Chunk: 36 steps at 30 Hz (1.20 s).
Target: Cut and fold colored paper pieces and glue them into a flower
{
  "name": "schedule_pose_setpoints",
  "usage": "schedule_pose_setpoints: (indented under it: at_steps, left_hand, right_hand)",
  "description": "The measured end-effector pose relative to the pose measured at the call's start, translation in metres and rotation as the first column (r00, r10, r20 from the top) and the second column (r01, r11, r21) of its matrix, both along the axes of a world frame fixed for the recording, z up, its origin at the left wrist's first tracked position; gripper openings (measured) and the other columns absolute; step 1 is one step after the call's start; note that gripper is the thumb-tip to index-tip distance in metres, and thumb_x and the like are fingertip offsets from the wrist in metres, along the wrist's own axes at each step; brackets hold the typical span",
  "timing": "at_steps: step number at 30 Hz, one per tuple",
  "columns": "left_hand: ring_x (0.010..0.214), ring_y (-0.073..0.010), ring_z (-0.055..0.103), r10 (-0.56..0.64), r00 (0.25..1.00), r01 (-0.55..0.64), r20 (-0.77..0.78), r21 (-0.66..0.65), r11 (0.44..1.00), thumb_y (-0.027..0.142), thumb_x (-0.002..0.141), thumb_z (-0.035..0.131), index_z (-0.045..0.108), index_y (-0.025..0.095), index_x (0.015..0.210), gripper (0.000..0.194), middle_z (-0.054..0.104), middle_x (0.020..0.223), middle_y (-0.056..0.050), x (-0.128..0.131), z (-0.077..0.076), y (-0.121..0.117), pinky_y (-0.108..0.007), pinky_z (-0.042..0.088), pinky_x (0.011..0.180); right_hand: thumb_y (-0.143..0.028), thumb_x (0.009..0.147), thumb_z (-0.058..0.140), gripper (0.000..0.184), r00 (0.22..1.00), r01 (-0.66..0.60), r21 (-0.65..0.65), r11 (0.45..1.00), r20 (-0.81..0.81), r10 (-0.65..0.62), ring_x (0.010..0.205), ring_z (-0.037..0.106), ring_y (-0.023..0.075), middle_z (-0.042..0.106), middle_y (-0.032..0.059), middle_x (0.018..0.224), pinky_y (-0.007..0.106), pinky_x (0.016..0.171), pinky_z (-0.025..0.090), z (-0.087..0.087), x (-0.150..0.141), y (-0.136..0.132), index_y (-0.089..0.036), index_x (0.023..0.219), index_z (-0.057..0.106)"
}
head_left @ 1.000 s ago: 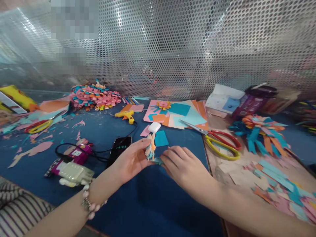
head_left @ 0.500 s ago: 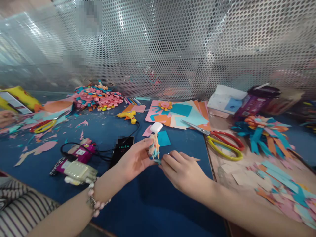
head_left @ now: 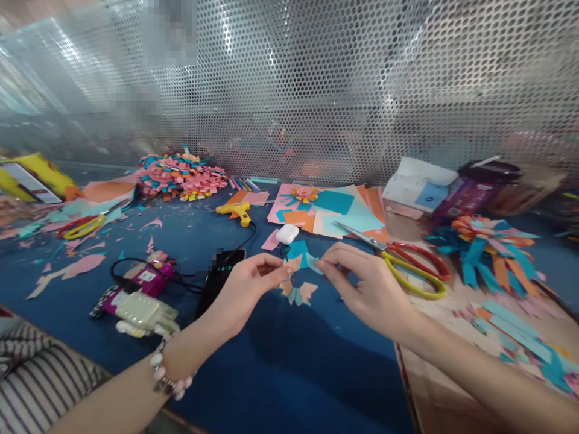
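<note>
My left hand pinches a small paper flower with pale orange and light blue pointed petals, held above the dark blue table. Between the thumb and fingertips of my right hand is a light blue paper petal, at the flower's upper right side. Whether that petal is joined to the flower I cannot tell. Just beyond the flower lie a white earphone case and a blue paper square. A black phone lies behind my left hand.
A yellow glue gun and coloured paper sheets lie farther back. Large scissors are at right, near a finished-looking paper flower. A purple device with cables sits left. A heap of paper flowers stands before the perforated metal screen.
The paper flower has turned and spread so its petals show as a ring. My right hand has moved up and right and now pinches a light blue petal.
</note>
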<state>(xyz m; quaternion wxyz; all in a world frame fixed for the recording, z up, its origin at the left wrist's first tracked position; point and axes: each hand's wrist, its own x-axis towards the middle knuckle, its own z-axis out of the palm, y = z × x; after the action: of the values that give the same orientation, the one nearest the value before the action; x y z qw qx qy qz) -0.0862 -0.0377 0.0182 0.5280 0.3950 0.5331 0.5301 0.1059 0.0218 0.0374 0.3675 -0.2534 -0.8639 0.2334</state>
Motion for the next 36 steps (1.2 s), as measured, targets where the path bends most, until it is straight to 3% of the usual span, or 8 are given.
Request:
schedule_pose_setpoints:
  at_steps: [4,9,32,36]
  left_hand:
    - [0.073,-0.0128,0.059,-0.057,0.986,0.062,-0.158,0.024,0.998,0.035,0.076,0.07,0.066,0.015,0.086,0.023,0.067,0.077,-0.003,0.003,0.001,-0.004,-0.025,0.043,0.071]
    - [0.076,-0.0153,0.059,-0.056,0.975,0.063,-0.214,0.024,0.998,0.036,0.074,0.071,0.068,0.016,0.087,0.025,0.068,0.08,-0.004,0.002,0.002,-0.005,-0.028,0.044,0.074]
    - [0.069,-0.0129,0.055,-0.073,0.979,0.073,-0.19,-0.01,0.997,0.035,0.073,0.072,0.069,0.015,0.085,0.023,0.065,0.074,-0.003,0.006,0.002,-0.008,-0.025,0.042,0.067]
    - [0.067,-0.0112,0.055,-0.071,0.981,0.07,-0.183,-0.011,0.997,0.035,0.073,0.073,0.067,0.015,0.083,0.023,0.063,0.073,-0.001,0.006,-0.001,-0.008,-0.023,0.041,0.064]
  right_hand:
    - [-0.016,0.093,0.048,0.024,0.999,-0.041,-0.018,0.999,0.031,0.042,0.063,0.048,0.011,0.052,0.0025,0.069,0.024,0.057,0.038,-0.003,0.001,0.002,-0.014,0.071,0.057]
    - [-0.015,0.092,0.049,0.022,0.997,-0.035,0.031,0.999,0.064,0.033,0.066,0.05,0.0118,0.054,0.0033,0.07,0.024,0.057,0.037,-0.009,-0.001,0.0,-0.013,0.073,0.06]
    - [-0.012,0.092,0.045,0.022,0.999,-0.025,0.212,0.977,0.026,0.02,0.071,0.054,0.0144,0.059,0.0069,0.074,0.026,0.061,0.045,-0.027,-0.005,-0.006,-0.012,0.077,0.061]
    - [-0.015,0.093,0.044,0.022,1.0,-0.02,0.181,0.983,0.021,0.017,0.073,0.055,0.0147,0.06,0.0069,0.076,0.026,0.063,0.047,-0.03,-0.006,-0.007,-0.013,0.08,0.062]
